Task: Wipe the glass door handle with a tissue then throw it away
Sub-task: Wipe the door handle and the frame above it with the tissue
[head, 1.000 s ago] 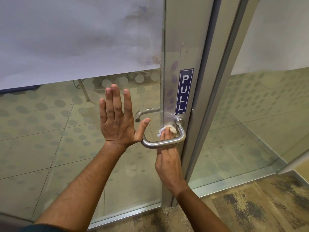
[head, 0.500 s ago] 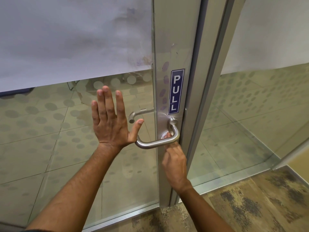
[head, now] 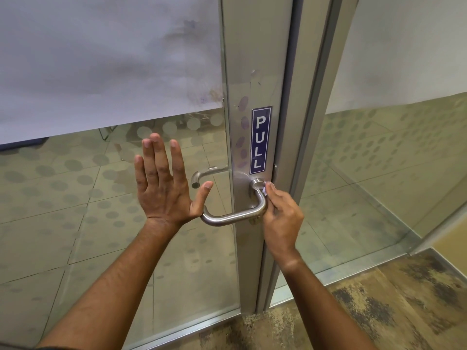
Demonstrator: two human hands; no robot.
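Note:
A curved steel door handle (head: 235, 216) sticks out from the metal stile of the glass door (head: 106, 210), just under a blue PULL sticker (head: 260, 140). My right hand (head: 280, 215) pinches a white tissue (head: 264, 191), mostly hidden under the fingers, against the handle's upright bend near its top mount. My left hand (head: 164, 188) lies flat on the glass to the left of the handle, fingers straight and spread, thumb next to the handle's free end.
A second handle (head: 202, 176) shows through the glass on the far side. The metal door frame (head: 310, 137) and a fixed glass panel (head: 394, 173) stand to the right. Patterned carpet (head: 394, 306) covers the floor at my feet.
My right hand has moved from under the handle's bar up and round to the right side of its bend, near the top mount. The tissue is now nearly hidden. The left hand stays flat on the glass.

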